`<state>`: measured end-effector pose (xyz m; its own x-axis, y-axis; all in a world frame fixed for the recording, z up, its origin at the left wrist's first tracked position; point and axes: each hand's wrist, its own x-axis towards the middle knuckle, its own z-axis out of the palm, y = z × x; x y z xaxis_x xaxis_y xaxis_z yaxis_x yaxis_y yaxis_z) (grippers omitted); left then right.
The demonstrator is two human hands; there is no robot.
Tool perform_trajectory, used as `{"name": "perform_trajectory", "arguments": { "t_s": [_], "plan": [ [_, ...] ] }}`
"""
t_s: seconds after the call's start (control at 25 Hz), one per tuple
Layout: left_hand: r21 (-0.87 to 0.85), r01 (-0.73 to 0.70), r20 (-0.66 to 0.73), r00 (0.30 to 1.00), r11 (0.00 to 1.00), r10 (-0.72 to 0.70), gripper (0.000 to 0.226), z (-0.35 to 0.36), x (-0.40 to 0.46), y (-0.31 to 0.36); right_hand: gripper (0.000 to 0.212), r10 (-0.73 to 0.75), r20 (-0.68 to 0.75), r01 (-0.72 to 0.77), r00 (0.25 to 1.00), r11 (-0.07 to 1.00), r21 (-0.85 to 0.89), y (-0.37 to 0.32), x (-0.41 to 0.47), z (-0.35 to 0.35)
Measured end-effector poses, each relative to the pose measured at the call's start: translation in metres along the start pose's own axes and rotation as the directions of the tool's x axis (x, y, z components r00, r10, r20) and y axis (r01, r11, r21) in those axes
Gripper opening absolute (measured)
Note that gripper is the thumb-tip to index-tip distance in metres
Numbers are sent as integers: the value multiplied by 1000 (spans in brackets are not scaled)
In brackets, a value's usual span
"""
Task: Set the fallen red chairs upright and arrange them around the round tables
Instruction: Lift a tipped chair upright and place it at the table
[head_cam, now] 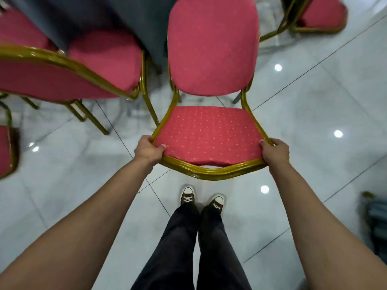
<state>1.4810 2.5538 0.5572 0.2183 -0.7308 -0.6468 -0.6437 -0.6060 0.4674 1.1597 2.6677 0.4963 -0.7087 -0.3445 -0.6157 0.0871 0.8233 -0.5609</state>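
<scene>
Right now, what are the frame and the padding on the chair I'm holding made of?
Frame: looks like gold-painted metal tubing, glossy with highlights. Seat pad: red woven fabric, matte, with a small gold dot pattern, probably over foam.

We find no text, label, brand name, number or sign that can be read anywhere in this view. The red chair [211, 135] shows only a pattern of small pale dots on its backrest fabric, between the fingers [162, 146] of our two hands, and those dots form no letters.
</scene>
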Motion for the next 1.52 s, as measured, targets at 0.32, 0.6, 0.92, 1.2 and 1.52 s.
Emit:
{"name": "perform_trajectory", "arguments": {
  "t_s": [0.32, 0.6, 0.92, 1.2, 1.52],
  "plan": [
    [161, -114, -120, 984, 980, 134, 19, -20, -89, 57, 28, 47, -94, -39, 994, 996, 80, -70, -68, -59],
    [440, -560, -97, 747, 702, 657, 40, -7, -117, 70, 61, -490, -112, 492, 864, 870, -8, -64, -115, -62],
    [449, -600, -89, 707, 662, 702, 55, -17, -73, 165, 76, -533, 178, 562, 827, 793, -236, -155, -49, -67],
    [387, -502, -203, 771, 773, 603, 40, -15, -42, 243, 72, -490, 315, 567, 812, 791, -231, -264, 20, -74],
    [402, -662, 97, 718, 633, 689, 25, 2, -36, 318, 55, -519, 301, 593, 800, 760, -265, -292, 44, -94]
  ]
}}
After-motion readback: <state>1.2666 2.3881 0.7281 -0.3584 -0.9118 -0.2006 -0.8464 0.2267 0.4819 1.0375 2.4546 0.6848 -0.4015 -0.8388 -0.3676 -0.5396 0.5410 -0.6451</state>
